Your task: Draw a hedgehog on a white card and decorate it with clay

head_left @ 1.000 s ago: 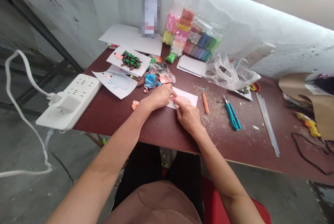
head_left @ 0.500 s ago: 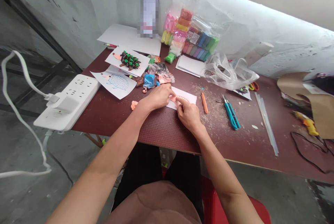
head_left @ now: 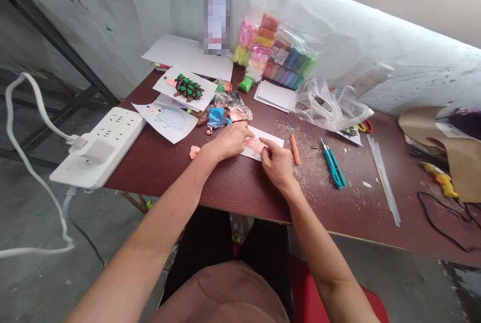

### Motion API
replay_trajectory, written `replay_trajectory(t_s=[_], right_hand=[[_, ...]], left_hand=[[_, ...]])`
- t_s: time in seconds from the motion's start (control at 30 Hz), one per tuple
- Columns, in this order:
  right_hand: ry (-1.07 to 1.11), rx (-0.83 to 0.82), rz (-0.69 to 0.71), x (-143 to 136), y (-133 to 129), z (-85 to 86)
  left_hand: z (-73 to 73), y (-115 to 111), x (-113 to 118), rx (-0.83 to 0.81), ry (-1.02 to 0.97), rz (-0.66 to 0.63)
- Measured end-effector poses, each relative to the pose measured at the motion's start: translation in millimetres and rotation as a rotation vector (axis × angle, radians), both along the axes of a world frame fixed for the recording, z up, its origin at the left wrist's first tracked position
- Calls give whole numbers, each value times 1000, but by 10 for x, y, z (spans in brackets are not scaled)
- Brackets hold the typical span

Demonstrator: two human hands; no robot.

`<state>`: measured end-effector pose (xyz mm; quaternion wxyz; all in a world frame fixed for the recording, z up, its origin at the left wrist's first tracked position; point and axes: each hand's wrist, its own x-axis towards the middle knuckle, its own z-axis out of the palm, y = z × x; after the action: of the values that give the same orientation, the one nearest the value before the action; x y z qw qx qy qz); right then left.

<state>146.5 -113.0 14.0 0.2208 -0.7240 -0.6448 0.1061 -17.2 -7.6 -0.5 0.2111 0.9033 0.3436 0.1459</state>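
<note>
In the head view a small white card (head_left: 277,143) lies flat on the table, bearing a hedgehog drawing with salmon-pink clay (head_left: 256,146) on it. My left hand (head_left: 233,140) rests at the card's left side, fingers stretched toward the pink clay and touching it. From the right, my right hand (head_left: 277,163) reaches onto the card; its index finger is out at the clay's right edge and its other fingers curl under. Neither hand grips anything that I can see. A loose lump of pink clay (head_left: 194,152) sits left of my left wrist.
Right of the card lie an orange stick-shaped tool (head_left: 295,149), a teal cutter (head_left: 333,163) and clear glue sticks (head_left: 383,180). Hedgehog pictures (head_left: 165,120) and clay packets (head_left: 216,117) lie left and behind. A white power strip (head_left: 97,150) stands at the left edge; a yellow glue gun (head_left: 445,181) lies right.
My right hand has drawn back slightly to the right, uncovering more of the pink clay. My left hand stays almost in place on the card.
</note>
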Motion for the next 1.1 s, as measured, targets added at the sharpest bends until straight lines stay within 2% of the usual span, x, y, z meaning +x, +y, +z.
replay_trajectory(t_s=[0.13,0.27,0.33,0.43,0.67,0.87,1.1], right_hand=[[17,89,-1,177,193,66],[16,76,130,274,335,35],[-19,81,211,285,316,-24],[-113,129,256,278,224,-102],[-272,156,291,233,149,-150],[-284,192,311,244,185,-209],[-285,193,290,250,192,-197]], left_hand=[[-9,21,16,-19,-14,38],[-1,20,15,-58,-28,41],[6,15,7,-70,-37,33],[20,5,-5,-72,-43,24],[71,-15,-6,-78,-20,27],[73,-10,-7,-78,1,24],[51,2,-2,-59,-11,26]])
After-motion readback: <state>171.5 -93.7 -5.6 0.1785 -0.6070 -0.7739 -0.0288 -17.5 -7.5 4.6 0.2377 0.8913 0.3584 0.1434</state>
